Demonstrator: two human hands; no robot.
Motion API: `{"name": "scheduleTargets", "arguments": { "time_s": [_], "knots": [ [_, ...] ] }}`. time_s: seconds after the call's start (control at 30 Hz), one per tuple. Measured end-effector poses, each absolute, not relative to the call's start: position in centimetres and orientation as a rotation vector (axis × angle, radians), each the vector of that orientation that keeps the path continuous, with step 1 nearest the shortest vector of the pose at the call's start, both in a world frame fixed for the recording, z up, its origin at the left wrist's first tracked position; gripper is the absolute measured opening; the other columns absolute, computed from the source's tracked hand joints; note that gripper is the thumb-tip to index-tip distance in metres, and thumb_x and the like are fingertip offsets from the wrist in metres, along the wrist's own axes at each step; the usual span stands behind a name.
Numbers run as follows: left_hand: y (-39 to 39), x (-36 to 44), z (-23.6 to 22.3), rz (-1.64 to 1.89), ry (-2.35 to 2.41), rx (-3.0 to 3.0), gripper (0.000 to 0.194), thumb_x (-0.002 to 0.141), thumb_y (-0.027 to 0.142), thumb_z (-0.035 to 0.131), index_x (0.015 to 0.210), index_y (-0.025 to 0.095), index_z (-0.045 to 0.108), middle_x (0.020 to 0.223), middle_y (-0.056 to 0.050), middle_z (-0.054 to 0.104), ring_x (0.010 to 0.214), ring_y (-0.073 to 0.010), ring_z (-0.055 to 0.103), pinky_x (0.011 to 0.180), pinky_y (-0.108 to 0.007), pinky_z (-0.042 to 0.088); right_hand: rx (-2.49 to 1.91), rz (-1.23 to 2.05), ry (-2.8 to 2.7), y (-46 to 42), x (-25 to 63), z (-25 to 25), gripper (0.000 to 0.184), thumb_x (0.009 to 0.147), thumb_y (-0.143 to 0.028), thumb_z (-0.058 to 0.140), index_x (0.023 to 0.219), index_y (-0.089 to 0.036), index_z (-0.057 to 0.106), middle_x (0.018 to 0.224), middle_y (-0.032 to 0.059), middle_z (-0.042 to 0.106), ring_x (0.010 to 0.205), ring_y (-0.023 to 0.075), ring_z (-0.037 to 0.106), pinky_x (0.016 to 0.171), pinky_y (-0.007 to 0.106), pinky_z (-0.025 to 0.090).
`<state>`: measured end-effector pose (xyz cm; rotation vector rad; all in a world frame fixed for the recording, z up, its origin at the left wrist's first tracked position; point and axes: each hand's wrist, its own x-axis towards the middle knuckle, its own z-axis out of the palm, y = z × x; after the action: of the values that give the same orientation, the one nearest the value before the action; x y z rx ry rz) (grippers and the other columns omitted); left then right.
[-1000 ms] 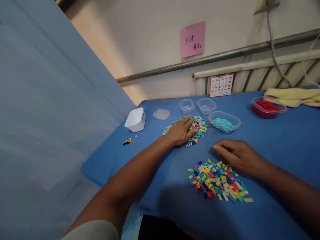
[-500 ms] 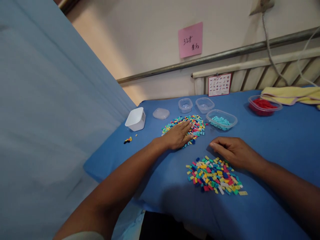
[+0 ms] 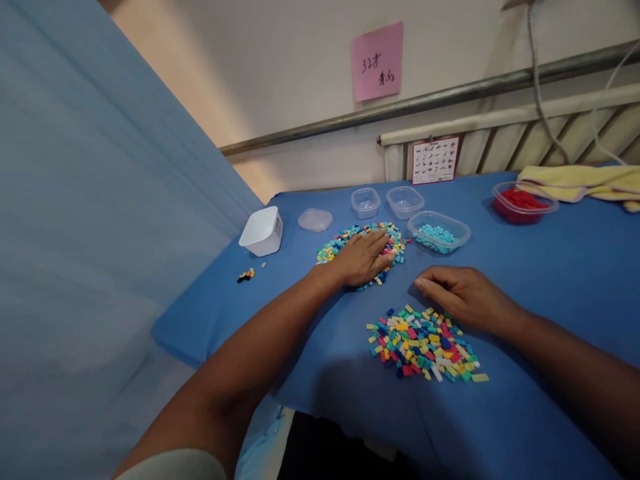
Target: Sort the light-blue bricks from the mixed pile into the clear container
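The left hand [image 3: 363, 259] lies flat, fingers spread, pressing on the far pile of small coloured bricks [image 3: 360, 248] on the blue desk [image 3: 550, 280]. The right hand [image 3: 463, 297] rests loosely curled, holding nothing, just behind the near pile of bricks [image 3: 424, 344] (mixed colours). Behind the far pile stand two clear tubs [image 3: 365, 202], a tub of light-blue bricks [image 3: 439, 233] and, further right, a tub of red ones [image 3: 524, 202]. A white box [image 3: 261, 231] sits at left.

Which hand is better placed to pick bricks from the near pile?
Right, probably. The right hand rests at the edge of the near pile of mixed coloured small plastic bricks; the left hand lies flat on the far mixed pile.
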<state>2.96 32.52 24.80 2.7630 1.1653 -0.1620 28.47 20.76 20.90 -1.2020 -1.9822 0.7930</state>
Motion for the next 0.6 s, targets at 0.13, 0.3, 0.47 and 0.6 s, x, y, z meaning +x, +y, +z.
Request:
{"name": "scheduleTargets", "arguments": {
  "time_s": [0.13, 0.3, 0.47, 0.6],
  "knots": [
    [32.2, 2.5, 25.0, -0.228, 0.998, 2.794, 0.083, 0.120, 0.060, 0.029, 0.180, 0.003, 0.025, 0.186, -0.016, 0.012, 0.176, -0.0265, 0.009, 0.142, -0.043, 0.007, -1.203, 0.795, -1.967, 20.8, 28.5, 20.6, 0.043, 0.113, -0.051, 0.056, 0.083, -0.024, 0.072, 0.071, -0.0010, 0.067, 0.065, 0.0177, 0.059, 0.062, 0.032, 0.043],
    [30.6, 0.9, 25.3, -0.241, 1.017, 2.830, 0.084, 0.120, 0.062, 0.026, 0.180, 0.004, 0.026, 0.187, -0.014, 0.011, 0.176, -0.0259, 0.009, 0.142, -0.041, 0.006, -1.192, 0.793, -1.967, 20.9, 28.6, 20.3, 0.043, 0.113, -0.052, 0.056, 0.085, -0.024, 0.073, 0.071, -0.0014, 0.066, 0.066, 0.0180, 0.058, 0.063, 0.032, 0.043],
    [29.4, -0.2, 25.3, -0.250, 1.073, 2.784, 0.084, 0.120, 0.063, 0.020, 0.182, 0.006, 0.019, 0.188, -0.011, 0.010, 0.176, -0.0236, 0.007, 0.142, -0.040, 0.004, -1.192, 0.791, -1.974, 21.0, 28.7, 20.2, 0.042, 0.113, -0.052, 0.057, 0.086, -0.024, 0.074, 0.073, -0.0011, 0.067, 0.067, 0.0182, 0.059, 0.065, 0.033, 0.044],
    [29.2, -0.7, 24.9, -0.150, 1.068, 2.795, 0.087, 0.118, 0.068, 0.019, 0.182, 0.008, 0.020, 0.188, -0.012, 0.008, 0.176, -0.0247, 0.007, 0.142, -0.042, 0.006, -1.185, 0.773, -1.984, 21.1, 28.8, 20.1, 0.042, 0.113, -0.051, 0.056, 0.085, -0.024, 0.073, 0.072, -0.0008, 0.067, 0.067, 0.0181, 0.060, 0.065, 0.033, 0.044]
  ]
}}
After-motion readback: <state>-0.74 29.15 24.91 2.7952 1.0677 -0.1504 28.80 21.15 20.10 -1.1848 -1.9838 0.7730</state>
